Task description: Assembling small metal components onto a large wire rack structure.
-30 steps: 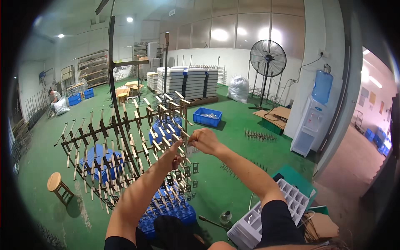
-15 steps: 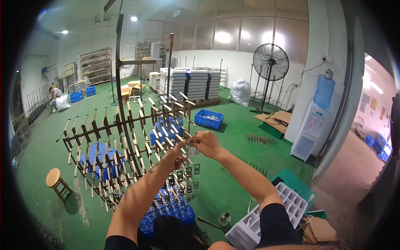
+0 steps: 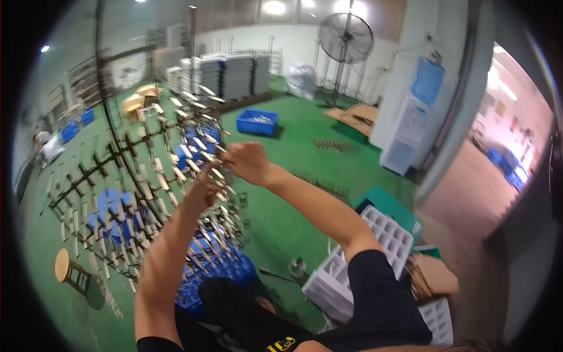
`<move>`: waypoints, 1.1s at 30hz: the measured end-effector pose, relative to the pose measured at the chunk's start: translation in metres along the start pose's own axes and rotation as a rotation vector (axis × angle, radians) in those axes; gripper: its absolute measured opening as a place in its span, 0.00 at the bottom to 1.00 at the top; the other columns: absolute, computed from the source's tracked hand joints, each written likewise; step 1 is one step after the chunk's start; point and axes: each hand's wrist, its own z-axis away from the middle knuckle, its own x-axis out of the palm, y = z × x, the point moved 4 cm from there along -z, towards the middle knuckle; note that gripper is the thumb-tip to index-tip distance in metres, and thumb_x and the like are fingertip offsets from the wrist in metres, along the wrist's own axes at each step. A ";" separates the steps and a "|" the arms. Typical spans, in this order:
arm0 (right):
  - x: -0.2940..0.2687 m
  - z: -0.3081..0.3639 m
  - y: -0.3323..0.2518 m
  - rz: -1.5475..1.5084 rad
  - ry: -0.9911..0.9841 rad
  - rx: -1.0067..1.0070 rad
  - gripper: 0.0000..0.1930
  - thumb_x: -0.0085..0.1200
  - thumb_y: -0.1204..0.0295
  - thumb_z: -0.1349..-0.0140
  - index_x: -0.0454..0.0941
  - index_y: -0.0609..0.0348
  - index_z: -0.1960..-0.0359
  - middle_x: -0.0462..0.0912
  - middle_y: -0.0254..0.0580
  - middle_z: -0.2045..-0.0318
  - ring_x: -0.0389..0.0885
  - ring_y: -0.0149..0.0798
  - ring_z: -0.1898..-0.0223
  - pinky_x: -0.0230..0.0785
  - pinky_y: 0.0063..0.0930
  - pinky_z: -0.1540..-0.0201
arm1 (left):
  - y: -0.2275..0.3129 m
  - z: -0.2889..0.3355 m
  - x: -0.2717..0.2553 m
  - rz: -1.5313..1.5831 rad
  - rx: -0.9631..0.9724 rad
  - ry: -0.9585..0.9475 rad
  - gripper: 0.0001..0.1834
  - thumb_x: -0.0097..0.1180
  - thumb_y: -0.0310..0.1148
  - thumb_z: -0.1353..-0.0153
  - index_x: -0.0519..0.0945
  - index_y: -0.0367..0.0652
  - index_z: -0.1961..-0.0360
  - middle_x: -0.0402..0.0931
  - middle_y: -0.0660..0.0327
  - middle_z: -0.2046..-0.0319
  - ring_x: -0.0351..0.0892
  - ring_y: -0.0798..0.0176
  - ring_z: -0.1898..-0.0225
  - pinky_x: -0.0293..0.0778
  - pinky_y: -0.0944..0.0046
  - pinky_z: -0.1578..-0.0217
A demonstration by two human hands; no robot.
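A dark metal hanging rack point(image 3: 126, 146) with many pale-tipped prongs stands in front of me on the left. My right hand point(image 3: 246, 161) is at its upper right edge, fingers bent and pinched together at a prong. Just below and left of it, my left hand point(image 3: 206, 189) reaches up with its fingers closed near the same prong. Whatever lies between the fingertips of either hand is too small and blurred to name. Small dark frame-like pieces point(image 3: 243, 199) hang on the rack's lower right side.
Blue crates point(image 3: 217, 270) stand beneath and behind the rack. A wooden stool point(image 3: 63, 265) is at left. White divided trays point(image 3: 384, 234) are by my right arm, near a clear bottle point(image 3: 297, 267). Farther back are a blue bin point(image 3: 257, 122), a fan point(image 3: 346, 38) and a water dispenser point(image 3: 404, 135).
The whole view has shifted, so the rack, hands and room now sit farther left and higher, with motion blur. Both hands stay together at the rack's right edge.
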 end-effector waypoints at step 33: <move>0.013 0.470 0.004 -0.145 -0.714 1.620 0.14 0.58 0.61 0.61 0.81 0.58 0.76 0.80 0.51 0.70 0.80 0.49 0.66 0.71 0.40 0.63 | -0.153 0.119 -0.074 -0.169 0.106 0.184 0.13 0.52 0.37 0.43 0.76 0.37 0.64 0.71 0.62 0.87 0.63 0.73 0.92 0.58 0.74 0.90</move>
